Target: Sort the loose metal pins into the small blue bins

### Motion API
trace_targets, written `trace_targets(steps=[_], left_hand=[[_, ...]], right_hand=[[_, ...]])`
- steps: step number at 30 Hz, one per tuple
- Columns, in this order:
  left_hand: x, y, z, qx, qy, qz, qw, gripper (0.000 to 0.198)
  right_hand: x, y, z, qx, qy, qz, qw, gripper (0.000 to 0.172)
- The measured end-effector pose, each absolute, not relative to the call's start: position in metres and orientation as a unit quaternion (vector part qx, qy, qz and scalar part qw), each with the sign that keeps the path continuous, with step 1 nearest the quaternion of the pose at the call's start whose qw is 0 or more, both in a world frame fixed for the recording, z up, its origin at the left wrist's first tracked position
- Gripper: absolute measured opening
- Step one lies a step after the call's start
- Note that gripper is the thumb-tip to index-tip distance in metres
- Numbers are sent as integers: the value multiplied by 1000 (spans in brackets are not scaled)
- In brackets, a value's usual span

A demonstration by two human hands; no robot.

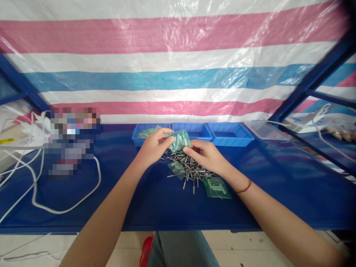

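Green clear plastic: a small bag (180,141) of pale pieces is held up above the table (150,209), in front of the middle bin.
Left hand: the bag's left edge is pinched between thumb and fingers by the left hand (155,145).
Right hand: the bag's lower right corner is pinched by the right hand (205,154); a thin red band (244,186) is worn at the wrist.
Metal pins: a loose, tangled pile of rivet-like pins (194,167) is spread on the table below both hands.
Other bags: one green bag (178,168) is partly covered by the pile; another (218,188) is laid at its near right edge.
Blue bins: three are set in a row behind; green bags are contained in the left bin (137,141), beside the middle bin (194,129) and right bin (233,142).
Far right: a clear plastic tray (268,132) is placed beside the bins.
Far left: a white cable (65,211) is looped across the table.
Backdrop: a striped sheet (178,79) in red, white and blue is hung behind.
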State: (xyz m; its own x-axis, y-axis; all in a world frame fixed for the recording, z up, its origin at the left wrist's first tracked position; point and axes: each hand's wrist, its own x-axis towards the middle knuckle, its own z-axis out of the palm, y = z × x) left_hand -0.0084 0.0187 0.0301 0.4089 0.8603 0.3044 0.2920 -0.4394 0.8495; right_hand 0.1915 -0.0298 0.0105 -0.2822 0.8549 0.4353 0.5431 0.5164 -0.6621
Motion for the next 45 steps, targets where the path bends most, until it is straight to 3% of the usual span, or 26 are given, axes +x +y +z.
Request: trace_targets(steps=[4, 11, 16, 24, 31, 40, 45], left_hand=[[-5, 19, 25, 741, 372, 356, 431, 21], [-10, 20, 23, 783, 391, 277, 397, 35], [-10, 20, 21, 777, 389, 255, 425, 33], [-10, 25, 16, 774, 373, 270, 435, 22], [-7, 22, 17, 764, 364, 250, 470, 22], [-4, 24, 14, 718, 390, 283, 502, 21], [-2, 21, 17, 700, 402, 318, 498, 31]], right_hand=[[192, -26, 7, -450, -738, 265, 428, 44], [195, -25, 7, -452, -716, 301, 439, 48], [197, -27, 12, -449, -708, 320, 441, 50], [198, -28, 13, -462, -737, 206, 448, 40], [199, -29, 14, -474, -719, 190, 472, 36], [200, -21, 10, -448, -611, 392, 522, 36], [199, -22, 14, -458, -600, 389, 529, 38]])
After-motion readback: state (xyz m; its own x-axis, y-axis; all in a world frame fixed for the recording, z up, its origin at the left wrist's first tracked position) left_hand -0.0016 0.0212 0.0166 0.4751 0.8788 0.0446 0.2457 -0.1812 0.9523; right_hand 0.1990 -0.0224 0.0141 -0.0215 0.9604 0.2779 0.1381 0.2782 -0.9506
